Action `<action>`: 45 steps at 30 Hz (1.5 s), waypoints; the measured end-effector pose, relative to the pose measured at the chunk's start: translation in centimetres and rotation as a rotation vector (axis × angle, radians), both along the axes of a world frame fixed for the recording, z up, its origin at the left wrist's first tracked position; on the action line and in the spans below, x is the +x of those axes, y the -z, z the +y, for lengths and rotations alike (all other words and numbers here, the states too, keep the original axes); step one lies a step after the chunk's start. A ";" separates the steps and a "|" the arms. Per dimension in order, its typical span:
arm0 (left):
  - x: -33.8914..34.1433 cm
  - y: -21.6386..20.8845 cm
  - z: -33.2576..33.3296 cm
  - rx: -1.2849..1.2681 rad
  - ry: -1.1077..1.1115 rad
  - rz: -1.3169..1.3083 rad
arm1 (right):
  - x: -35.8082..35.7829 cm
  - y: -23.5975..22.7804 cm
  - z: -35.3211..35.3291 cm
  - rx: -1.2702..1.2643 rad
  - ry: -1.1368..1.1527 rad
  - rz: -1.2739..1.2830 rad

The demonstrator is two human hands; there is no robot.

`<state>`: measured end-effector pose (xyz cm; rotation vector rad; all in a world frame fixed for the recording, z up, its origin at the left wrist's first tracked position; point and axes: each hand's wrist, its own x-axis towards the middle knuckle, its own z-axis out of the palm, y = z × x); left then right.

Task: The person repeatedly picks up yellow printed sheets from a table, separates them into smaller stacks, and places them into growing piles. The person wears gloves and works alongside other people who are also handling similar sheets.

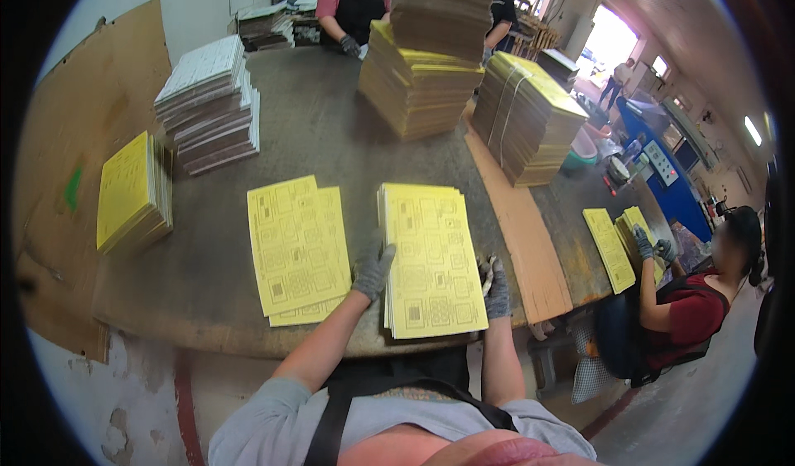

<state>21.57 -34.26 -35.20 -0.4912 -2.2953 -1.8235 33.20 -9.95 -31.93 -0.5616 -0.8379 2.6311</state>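
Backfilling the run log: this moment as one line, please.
left hand: at left edge of yellow stack | right hand: at its right edge | overlapping yellow sheets: left of stack

At the near edge of the counter (310, 118), the left hand (373, 273) is slightly blurred, its separate fingers hard to make out. The right hand's (497, 298) fingertips are unclear beside the yellow stack (435, 263), whose printed markings are too small to read. To the left, an upper sheet (294, 246) covers most of a lower sheet (308, 313). Toward the far edge, a tall board pile (439, 10) is cut off at its top and hides most of a dark-clothed co-worker (502, 14); a pink-sleeved co-worker's (360, 6) head is cropped. Beyond the far right corner, a distant figure (617, 81) is too small for detail.
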 end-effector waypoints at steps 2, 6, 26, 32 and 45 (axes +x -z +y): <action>-0.2 -0.2 0.0 0.037 0.025 0.054 | 0.1 -0.5 -0.3 -0.011 0.066 -0.063; -0.5 -0.4 -0.1 0.080 0.082 0.071 | 0.4 -1.8 -1.0 -0.145 0.054 0.024; -0.5 0.3 -0.3 0.009 0.023 0.044 | 0.2 0.0 -0.3 -0.156 -0.038 0.102; -0.4 0.1 -0.4 -0.013 0.022 0.082 | 0.1 1.0 0.3 -0.155 -0.072 0.117; -0.8 0.2 0.0 0.181 0.069 -0.075 | 0.4 -0.1 -0.2 -0.246 -0.060 0.126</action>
